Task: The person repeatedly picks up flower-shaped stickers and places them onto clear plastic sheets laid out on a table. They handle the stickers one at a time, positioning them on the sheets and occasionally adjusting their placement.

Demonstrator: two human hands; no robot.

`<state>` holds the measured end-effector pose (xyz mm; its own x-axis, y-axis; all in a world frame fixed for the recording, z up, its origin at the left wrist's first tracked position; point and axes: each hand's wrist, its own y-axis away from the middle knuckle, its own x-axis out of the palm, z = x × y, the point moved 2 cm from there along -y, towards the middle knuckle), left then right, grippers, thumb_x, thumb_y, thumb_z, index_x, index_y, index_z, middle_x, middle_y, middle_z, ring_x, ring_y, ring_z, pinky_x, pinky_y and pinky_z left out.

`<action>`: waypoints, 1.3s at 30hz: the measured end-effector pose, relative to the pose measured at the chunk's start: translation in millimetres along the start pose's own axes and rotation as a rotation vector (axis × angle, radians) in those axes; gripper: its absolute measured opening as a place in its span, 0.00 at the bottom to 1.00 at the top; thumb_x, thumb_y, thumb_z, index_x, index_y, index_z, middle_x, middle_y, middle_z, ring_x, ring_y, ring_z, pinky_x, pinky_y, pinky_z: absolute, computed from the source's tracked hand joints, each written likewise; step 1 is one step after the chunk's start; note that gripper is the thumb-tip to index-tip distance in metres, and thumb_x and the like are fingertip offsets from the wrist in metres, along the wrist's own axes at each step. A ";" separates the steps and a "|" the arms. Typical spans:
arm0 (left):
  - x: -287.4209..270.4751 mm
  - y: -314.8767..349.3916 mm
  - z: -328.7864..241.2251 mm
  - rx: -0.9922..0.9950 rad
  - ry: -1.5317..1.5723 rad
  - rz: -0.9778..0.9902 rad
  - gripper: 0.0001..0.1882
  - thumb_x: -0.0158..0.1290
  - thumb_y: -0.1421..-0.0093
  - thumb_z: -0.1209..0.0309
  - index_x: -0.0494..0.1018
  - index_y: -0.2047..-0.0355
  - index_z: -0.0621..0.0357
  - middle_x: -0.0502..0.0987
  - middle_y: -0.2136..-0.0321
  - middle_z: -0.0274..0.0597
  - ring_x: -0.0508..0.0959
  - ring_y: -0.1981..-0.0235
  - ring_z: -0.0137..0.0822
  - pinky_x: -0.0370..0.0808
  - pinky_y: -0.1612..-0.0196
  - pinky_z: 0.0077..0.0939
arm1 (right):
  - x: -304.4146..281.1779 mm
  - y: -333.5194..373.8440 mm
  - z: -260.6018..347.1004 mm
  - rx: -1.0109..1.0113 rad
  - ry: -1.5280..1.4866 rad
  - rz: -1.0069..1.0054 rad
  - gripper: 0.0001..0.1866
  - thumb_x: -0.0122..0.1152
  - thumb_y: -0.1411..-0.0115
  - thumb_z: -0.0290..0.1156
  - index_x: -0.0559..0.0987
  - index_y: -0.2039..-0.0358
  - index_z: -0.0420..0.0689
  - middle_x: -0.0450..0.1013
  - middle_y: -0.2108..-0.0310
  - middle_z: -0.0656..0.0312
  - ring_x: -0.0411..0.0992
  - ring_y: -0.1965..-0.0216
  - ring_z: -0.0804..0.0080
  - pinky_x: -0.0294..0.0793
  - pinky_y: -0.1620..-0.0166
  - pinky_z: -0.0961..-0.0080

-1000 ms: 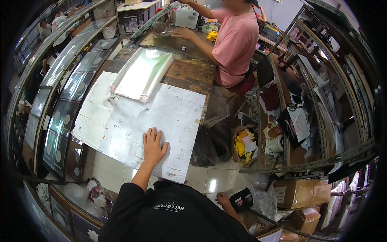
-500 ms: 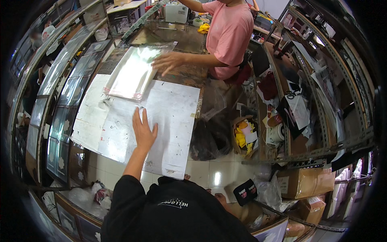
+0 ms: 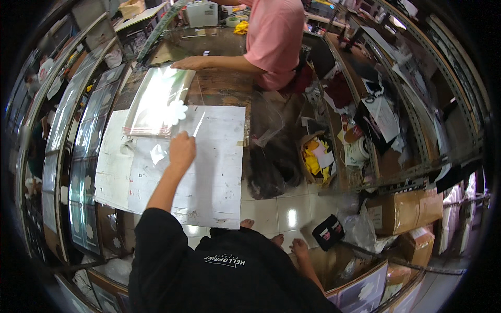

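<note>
Lifted off the flat white sheet (image 3: 209, 172) on the counter (image 3: 219, 91) since half a second ago: left hand (image 3: 181, 150), grip pinched on a narrow clear plastic strip (image 3: 198, 124) beside the clear plastic bag stack (image 3: 156, 101). Likely light, flimsy, slippery; best pinched at an end. Right hand (image 3: 300, 249) low, grip cannot be told.

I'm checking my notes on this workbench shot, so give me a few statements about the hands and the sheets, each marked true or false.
1. The left hand rests on the white sheet. True.
2. The right hand holds the clear sleeves. False: it hangs low beside the body, off the table.
3. A white flower-shaped cutout lies at the near edge of the clear sleeves. True.
4. The co-worker in the pink shirt stands away from the table with both arms at their sides. False: their hand rests on the table by the sleeves.
</note>
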<state>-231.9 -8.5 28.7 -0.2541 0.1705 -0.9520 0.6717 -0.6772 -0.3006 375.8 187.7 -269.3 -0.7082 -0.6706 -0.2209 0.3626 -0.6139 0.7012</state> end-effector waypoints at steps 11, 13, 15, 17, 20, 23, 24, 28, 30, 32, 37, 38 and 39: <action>-21.5 15.9 -276.7 0.171 1.105 0.380 0.35 0.57 0.45 0.76 0.58 0.37 0.65 0.80 0.76 0.54 0.81 0.75 0.51 0.76 0.69 0.40 | 90.8 113.3 309.1 -0.804 0.135 0.265 0.20 0.63 0.38 0.35 0.77 0.46 0.48 0.47 0.29 0.43 0.52 0.30 0.49 0.63 0.35 0.59; -19.9 23.7 -307.1 0.273 1.183 0.430 0.39 0.56 0.43 0.77 0.50 0.34 0.66 0.79 0.76 0.50 0.81 0.77 0.40 0.76 0.70 0.32 | 93.6 112.3 312.5 -0.849 0.216 0.084 0.20 0.62 0.39 0.34 0.77 0.46 0.48 0.50 0.31 0.42 0.53 0.31 0.46 0.62 0.34 0.58; -26.9 33.8 -336.7 0.282 1.211 0.516 0.42 0.55 0.42 0.78 0.46 0.32 0.66 0.78 0.74 0.47 0.79 0.76 0.36 0.76 0.70 0.28 | 80.8 121.1 309.3 -0.748 0.169 -0.056 0.19 0.62 0.40 0.32 0.77 0.47 0.47 0.54 0.33 0.44 0.56 0.33 0.45 0.62 0.34 0.58; -28.6 45.1 -362.5 0.292 1.231 0.606 0.43 0.55 0.41 0.78 0.43 0.31 0.66 0.78 0.74 0.45 0.79 0.76 0.33 0.76 0.70 0.26 | 63.5 132.8 299.5 -0.647 0.139 -0.177 0.18 0.61 0.40 0.31 0.78 0.48 0.46 0.59 0.36 0.45 0.60 0.36 0.45 0.65 0.37 0.57; -29.6 54.9 -398.2 0.323 1.324 0.764 0.44 0.54 0.40 0.79 0.39 0.30 0.67 0.77 0.74 0.44 0.78 0.76 0.31 0.76 0.69 0.24 | 40.8 123.6 275.1 -0.573 0.114 -0.322 0.16 0.58 0.40 0.27 0.77 0.51 0.43 0.71 0.49 0.47 0.69 0.46 0.45 0.69 0.44 0.54; -34.6 74.2 -429.1 0.338 1.489 0.936 0.44 0.52 0.37 0.78 0.35 0.30 0.66 0.75 0.67 0.46 0.79 0.70 0.32 0.76 0.65 0.23 | 14.2 123.0 242.6 -0.625 0.105 -0.498 0.15 0.56 0.41 0.23 0.78 0.52 0.42 0.74 0.55 0.48 0.75 0.55 0.47 0.73 0.50 0.54; -35.7 79.5 -437.1 0.357 1.533 0.944 0.44 0.52 0.37 0.78 0.35 0.30 0.66 0.74 0.64 0.47 0.79 0.68 0.32 0.76 0.64 0.22 | 0.6 126.2 235.6 -0.581 0.087 -0.480 0.18 0.56 0.42 0.22 0.77 0.50 0.42 0.74 0.52 0.48 0.75 0.56 0.47 0.74 0.50 0.55; -45.6 89.9 -452.9 0.397 1.644 0.978 0.41 0.50 0.35 0.77 0.38 0.29 0.64 0.68 0.55 0.47 0.77 0.61 0.33 0.75 0.57 0.26 | -72.0 142.2 216.1 -0.467 -0.020 -0.443 0.31 0.56 0.45 0.18 0.69 0.38 0.45 0.68 0.41 0.47 0.77 0.54 0.50 0.75 0.49 0.59; -39.5 90.2 -450.4 0.445 1.635 0.924 0.39 0.49 0.34 0.74 0.41 0.29 0.63 0.69 0.57 0.46 0.77 0.62 0.35 0.77 0.56 0.31 | -117.8 151.2 204.7 -0.443 -0.072 -0.431 0.38 0.57 0.47 0.18 0.63 0.33 0.46 0.62 0.35 0.47 0.75 0.50 0.53 0.74 0.46 0.62; -33.9 93.0 -447.6 0.378 1.599 0.929 0.38 0.49 0.34 0.76 0.42 0.30 0.65 0.69 0.59 0.42 0.74 0.66 0.31 0.75 0.56 0.29 | -170.0 151.7 184.4 -0.473 0.005 -0.486 0.41 0.55 0.48 0.15 0.59 0.31 0.44 0.57 0.31 0.49 0.69 0.41 0.57 0.69 0.40 0.65; 25.7 119.5 -424.6 0.262 1.326 1.001 0.35 0.48 0.34 0.75 0.47 0.31 0.68 0.70 0.65 0.40 0.72 0.68 0.29 0.76 0.58 0.28 | -304.0 184.0 108.1 -0.457 0.080 -0.674 0.41 0.60 0.46 0.26 0.57 0.31 0.40 0.58 0.32 0.51 0.55 0.30 0.61 0.51 0.29 0.70; 45.4 129.1 -415.8 0.265 1.229 1.031 0.35 0.48 0.34 0.75 0.47 0.31 0.69 0.70 0.66 0.41 0.73 0.68 0.29 0.77 0.58 0.29 | -323.7 200.4 94.5 -0.428 0.027 -0.705 0.41 0.58 0.46 0.24 0.57 0.31 0.41 0.57 0.31 0.53 0.54 0.30 0.63 0.49 0.28 0.69; 65.1 141.3 -407.3 0.239 1.160 1.088 0.34 0.49 0.34 0.74 0.49 0.32 0.69 0.70 0.67 0.40 0.73 0.69 0.29 0.77 0.60 0.30 | -339.7 214.8 65.6 -0.445 -0.119 -0.765 0.41 0.57 0.47 0.23 0.58 0.30 0.42 0.56 0.30 0.55 0.53 0.30 0.64 0.49 0.28 0.67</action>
<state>129.9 198.4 -99.1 0.9614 -0.0947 -0.2582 0.0249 -0.9050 0.4246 654.4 311.0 0.8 -0.9021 0.0209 -0.4311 -0.0505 -0.9971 0.0575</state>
